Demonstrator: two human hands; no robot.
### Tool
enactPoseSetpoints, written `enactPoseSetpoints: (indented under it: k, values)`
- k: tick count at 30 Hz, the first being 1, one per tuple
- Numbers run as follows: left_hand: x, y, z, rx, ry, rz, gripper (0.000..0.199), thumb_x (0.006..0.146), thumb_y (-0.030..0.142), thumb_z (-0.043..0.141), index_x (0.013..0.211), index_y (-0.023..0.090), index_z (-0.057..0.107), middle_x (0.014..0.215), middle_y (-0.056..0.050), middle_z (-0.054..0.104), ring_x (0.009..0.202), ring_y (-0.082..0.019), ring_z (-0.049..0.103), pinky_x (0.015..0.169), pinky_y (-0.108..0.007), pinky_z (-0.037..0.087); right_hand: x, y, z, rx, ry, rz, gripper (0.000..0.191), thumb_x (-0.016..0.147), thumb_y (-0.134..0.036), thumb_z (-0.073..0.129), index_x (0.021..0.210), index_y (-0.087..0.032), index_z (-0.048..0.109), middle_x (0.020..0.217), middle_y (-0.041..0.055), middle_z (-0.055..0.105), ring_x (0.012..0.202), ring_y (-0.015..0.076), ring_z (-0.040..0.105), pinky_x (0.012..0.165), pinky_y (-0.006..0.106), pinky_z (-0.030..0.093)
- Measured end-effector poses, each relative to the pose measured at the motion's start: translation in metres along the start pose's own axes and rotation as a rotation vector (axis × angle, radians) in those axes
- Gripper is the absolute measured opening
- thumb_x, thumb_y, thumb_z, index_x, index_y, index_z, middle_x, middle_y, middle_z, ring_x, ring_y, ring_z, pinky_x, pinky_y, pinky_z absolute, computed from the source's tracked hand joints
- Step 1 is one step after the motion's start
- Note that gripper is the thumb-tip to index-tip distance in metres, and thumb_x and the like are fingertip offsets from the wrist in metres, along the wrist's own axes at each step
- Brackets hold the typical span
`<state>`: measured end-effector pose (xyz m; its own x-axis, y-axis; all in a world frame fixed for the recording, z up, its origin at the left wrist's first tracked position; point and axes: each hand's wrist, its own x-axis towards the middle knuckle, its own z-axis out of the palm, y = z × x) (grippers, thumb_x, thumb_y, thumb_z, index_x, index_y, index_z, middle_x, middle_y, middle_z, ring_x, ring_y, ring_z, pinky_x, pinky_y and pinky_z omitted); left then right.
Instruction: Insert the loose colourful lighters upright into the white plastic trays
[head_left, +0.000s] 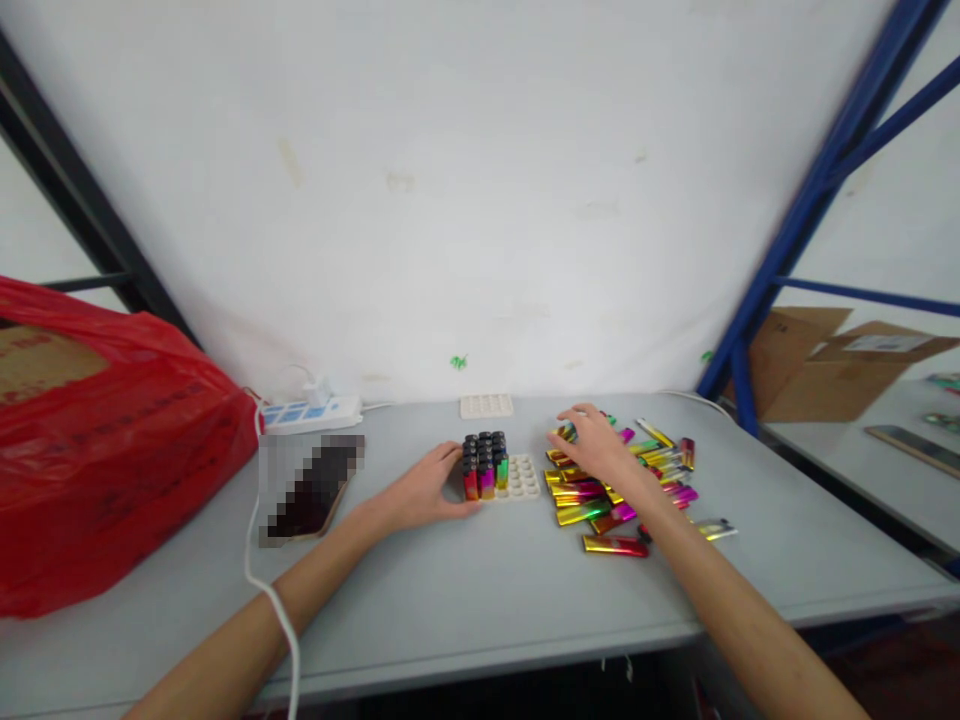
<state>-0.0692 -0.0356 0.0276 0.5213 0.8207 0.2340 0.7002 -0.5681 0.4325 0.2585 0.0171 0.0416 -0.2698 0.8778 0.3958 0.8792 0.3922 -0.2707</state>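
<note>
A red plastic bag [150,470] bulges over the table's [450,595] left side, just beside a white power strip [341,412]. A phone [319,490] (blurred into blocks) lies near the strip, with a white cable [282,608] running past. The white wall [480,220] bears green marks [458,362]. Beyond a blue post [806,215] sits an open cardboard box [832,388].

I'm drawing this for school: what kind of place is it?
Perhaps a workshop or packing bench: loose lighters lie piled beside a tray partly filled with upright ones, and a cardboard box stands to the right.
</note>
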Motion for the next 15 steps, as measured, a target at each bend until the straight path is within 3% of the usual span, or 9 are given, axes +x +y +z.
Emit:
enactPoseSetpoints:
  k: [2,4,8,11,13,15]
  values:
    - [0.0,0.001,-0.001,-0.003,-0.008,-0.002,0.066,0.08,0.054,0.083,0.132,0.019,0.063,0.135,-0.017,0.065,0.13,-0.037,0.062,0.118,-0.052,0.049,0.002,-0.004,-0.002,0.123,0.017,0.018,0.034,0.1,-0.043,0.062,0.117,-0.017,0.075,0.122,0.0176,0.074,0.123,0.0321,0.065,0.113,0.044,0.044]
    - [-0.001,0.002,-0.001,-0.018,-0.004,-0.01,0.069,0.08,0.054,0.083,0.134,0.018,0.062,0.139,-0.018,0.064,0.132,-0.038,0.061,0.12,-0.052,0.047,0.005,-0.007,-0.002,0.301,0.019,0.08,0.042,0.105,-0.052,0.049,0.107,-0.019,0.076,0.11,0.0143,0.077,0.109,0.0293,0.07,0.105,0.043,0.048]
    - [-0.001,0.004,-0.003,-0.024,0.008,-0.032,0.073,0.077,0.055,0.085,0.135,0.017,0.063,0.142,-0.02,0.064,0.135,-0.04,0.06,0.122,-0.051,0.046,0.009,-0.011,0.002,0.816,-0.074,0.244,0.073,0.1,-0.081,0.03,0.078,-0.021,0.066,0.074,0.0067,0.069,0.07,0.0207,0.066,0.071,0.033,0.052]
    - [-0.001,0.005,-0.003,-0.02,0.004,-0.021,0.07,0.078,0.054,0.084,0.133,0.016,0.063,0.138,-0.02,0.065,0.132,-0.039,0.062,0.12,-0.052,0.048,0.009,-0.015,0.004,1.103,-0.204,0.362,0.072,0.088,-0.091,0.039,0.072,-0.022,0.054,0.052,-0.0056,0.042,0.045,0.0117,0.04,0.046,0.025,0.033]
    - [-0.001,0.004,-0.003,-0.016,0.0,-0.01,0.068,0.08,0.055,0.083,0.132,0.016,0.063,0.136,-0.019,0.065,0.131,-0.039,0.063,0.119,-0.054,0.049,0.008,-0.018,0.004,1.178,-0.241,0.42,0.063,0.087,-0.086,0.048,0.081,-0.023,0.054,0.052,-0.0114,0.03,0.041,0.0086,0.025,0.042,0.021,0.019]
    - [-0.001,0.004,-0.003,-0.008,-0.004,-0.004,0.068,0.08,0.055,0.082,0.132,0.016,0.062,0.137,-0.019,0.065,0.13,-0.039,0.063,0.118,-0.054,0.049,0.006,-0.02,0.005,1.203,-0.254,0.432,0.053,0.088,-0.077,0.055,0.094,-0.024,0.055,0.054,-0.0128,0.031,0.041,0.0076,0.022,0.043,0.019,0.014]
